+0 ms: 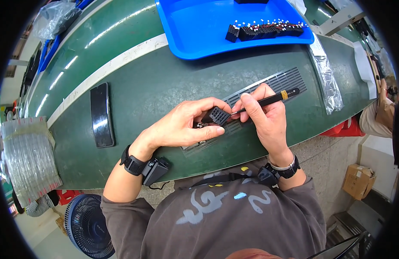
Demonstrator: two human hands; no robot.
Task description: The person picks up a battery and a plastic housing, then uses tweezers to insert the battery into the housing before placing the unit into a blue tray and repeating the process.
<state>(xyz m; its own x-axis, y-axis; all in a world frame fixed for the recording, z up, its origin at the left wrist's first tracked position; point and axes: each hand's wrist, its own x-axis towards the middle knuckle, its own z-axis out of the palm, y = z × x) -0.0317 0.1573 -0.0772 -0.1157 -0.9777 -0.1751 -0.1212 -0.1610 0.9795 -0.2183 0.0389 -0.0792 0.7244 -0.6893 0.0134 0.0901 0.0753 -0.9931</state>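
Observation:
A small black block with a slotted, grid-like face [219, 115] is gripped between the thumb and fingers of my left hand [182, 123]. My right hand [267, 118] pinches black tweezers [272, 100] like a pen, their yellow-banded end pointing up to the right. The tweezer tip is at the right edge of the block's slotted face; whether it touches is too small to tell. Beneath both hands, a long sheet of dark rectangular pieces in rows [283, 82] lies slantwise, partly covered. Small white and metallic bits [200, 125] show under my left hand, their kind unclear.
A blue tray [182, 47] at the far side holds a row of black parts with white connectors [268, 31]. A black phone [102, 114] lies on the green table [143, 82] to the left. Clear plastic packaging [326, 77] lies right, stacked clear tubes [29, 155] far left.

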